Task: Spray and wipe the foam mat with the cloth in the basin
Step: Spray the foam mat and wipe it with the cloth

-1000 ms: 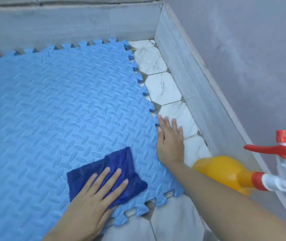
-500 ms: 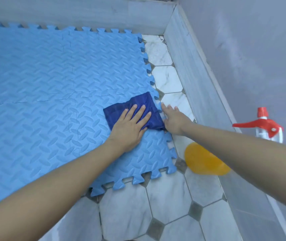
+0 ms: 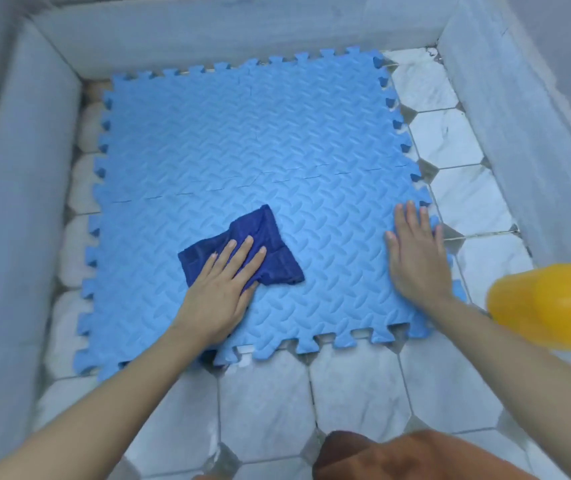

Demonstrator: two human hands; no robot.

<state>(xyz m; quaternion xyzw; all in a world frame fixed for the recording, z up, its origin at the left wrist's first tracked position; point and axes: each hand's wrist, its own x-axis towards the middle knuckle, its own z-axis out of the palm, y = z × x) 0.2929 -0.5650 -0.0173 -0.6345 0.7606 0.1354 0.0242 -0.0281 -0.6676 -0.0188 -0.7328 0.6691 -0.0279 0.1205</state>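
Observation:
A light blue foam mat (image 3: 249, 147) with jigsaw edges lies flat on the tiled floor of the basin. A dark blue cloth (image 3: 270, 244) rests on the mat's near middle. My left hand (image 3: 220, 289) presses flat on the cloth's near left part, fingers spread. My right hand (image 3: 415, 258) lies flat and open on the mat's right edge, holding nothing. The yellow spray bottle (image 3: 551, 306) stands at the right, just beside my right forearm; its trigger head is out of frame.
Grey marble walls (image 3: 24, 188) enclose the basin on the left, far and right sides. White marble floor tiles (image 3: 357, 389) show in front of and to the right of the mat. A brown-clothed knee (image 3: 381, 455) is at the bottom edge.
The view has pulled back and now takes in the whole mat. My left hand has slid the cloth from the mat's right edge toward its middle. My right hand stays at the right edge.

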